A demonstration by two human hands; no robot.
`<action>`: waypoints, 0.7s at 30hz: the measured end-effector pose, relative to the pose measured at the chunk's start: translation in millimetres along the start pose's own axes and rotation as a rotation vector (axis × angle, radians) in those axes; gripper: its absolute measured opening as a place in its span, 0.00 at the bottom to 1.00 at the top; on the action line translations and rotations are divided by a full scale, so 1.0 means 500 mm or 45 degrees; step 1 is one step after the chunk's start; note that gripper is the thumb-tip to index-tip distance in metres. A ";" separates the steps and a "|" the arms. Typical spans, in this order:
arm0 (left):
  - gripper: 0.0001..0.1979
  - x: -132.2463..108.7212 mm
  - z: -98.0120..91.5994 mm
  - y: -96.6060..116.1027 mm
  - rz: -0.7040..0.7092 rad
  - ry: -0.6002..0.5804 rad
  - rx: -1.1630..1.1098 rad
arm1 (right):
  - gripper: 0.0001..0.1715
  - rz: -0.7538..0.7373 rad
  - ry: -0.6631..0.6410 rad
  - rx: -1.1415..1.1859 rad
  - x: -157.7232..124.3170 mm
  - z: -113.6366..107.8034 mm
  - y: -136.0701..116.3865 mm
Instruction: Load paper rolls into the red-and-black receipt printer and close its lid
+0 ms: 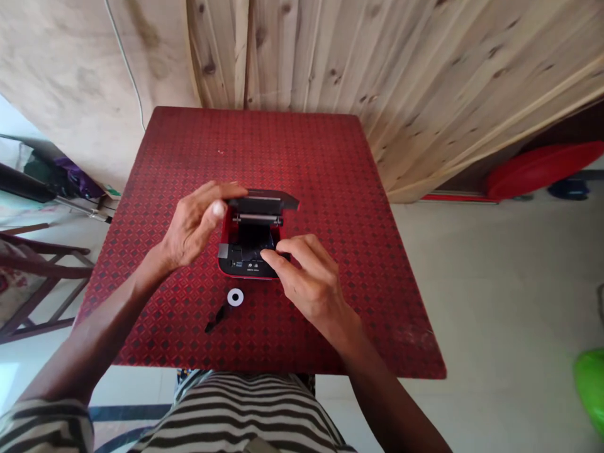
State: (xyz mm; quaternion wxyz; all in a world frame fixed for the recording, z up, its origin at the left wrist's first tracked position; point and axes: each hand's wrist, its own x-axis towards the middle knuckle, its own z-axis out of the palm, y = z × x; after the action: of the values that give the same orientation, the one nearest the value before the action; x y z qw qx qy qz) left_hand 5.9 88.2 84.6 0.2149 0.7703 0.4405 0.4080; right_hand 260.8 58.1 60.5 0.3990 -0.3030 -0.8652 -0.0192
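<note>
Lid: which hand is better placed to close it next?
Likely the left hand: its fingers are at the raised lid, while the right hand is over the machine's front.

Black-and-red device (252,228), white disc (230,298), red diamond-patterned table (292,151)

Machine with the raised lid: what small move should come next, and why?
Probably the right hand should ease the dark piece out: the fingertips are at its edge, the left hand is at the lid, and the white roll lies outside the machine.
</note>
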 end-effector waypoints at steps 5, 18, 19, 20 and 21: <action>0.31 -0.078 0.004 -0.007 0.192 -0.167 0.206 | 0.12 0.064 -0.084 0.027 -0.014 0.010 -0.018; 0.45 -0.088 0.018 -0.025 0.190 -0.268 0.426 | 0.12 0.097 0.012 0.035 -0.017 0.022 -0.028; 0.45 -0.089 0.020 -0.024 0.189 -0.260 0.416 | 0.12 0.104 0.010 0.038 -0.017 0.022 -0.027; 0.45 -0.089 0.023 -0.024 0.190 -0.247 0.405 | 0.12 0.113 0.001 0.039 -0.018 0.023 -0.026; 0.45 -0.090 0.026 -0.023 0.184 -0.237 0.396 | 0.12 0.125 -0.012 0.040 -0.019 0.024 -0.026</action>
State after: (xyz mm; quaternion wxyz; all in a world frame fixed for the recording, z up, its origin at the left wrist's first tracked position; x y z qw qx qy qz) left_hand -2.0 56.3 49.4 0.1032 0.8582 0.4201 0.2763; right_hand 250.6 45.9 48.4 0.4001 -0.3389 -0.8514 0.0155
